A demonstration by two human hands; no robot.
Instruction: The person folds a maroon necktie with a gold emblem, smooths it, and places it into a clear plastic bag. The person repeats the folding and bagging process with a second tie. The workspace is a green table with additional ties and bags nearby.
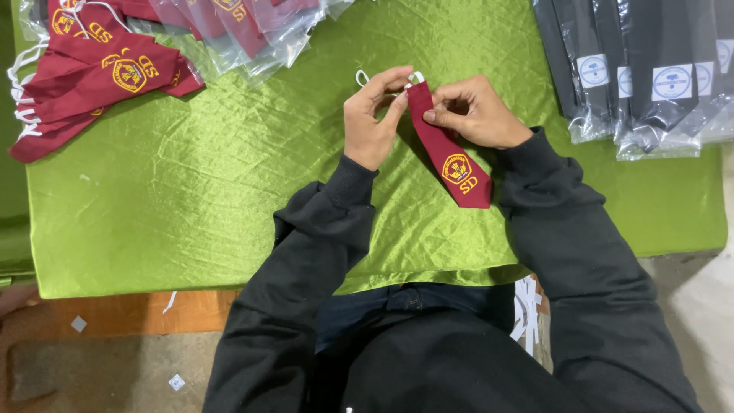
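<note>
1. The maroon tie (449,150) is lying point-down on the green desk (229,183), showing a yellow crest; a white loop (365,78) is topping it.
2. The left hand (372,115) and right hand (472,112) are both pinching its knot, each grip pressed together.

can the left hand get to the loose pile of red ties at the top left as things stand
Probably yes: bare green cloth lies between the left hand and the loose red ties, but it is busy pinching the red tie with the right hand.

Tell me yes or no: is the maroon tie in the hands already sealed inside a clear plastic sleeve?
No. The maroon tie is bare between the left hand and right hand, lying straight on the green cloth.
</note>
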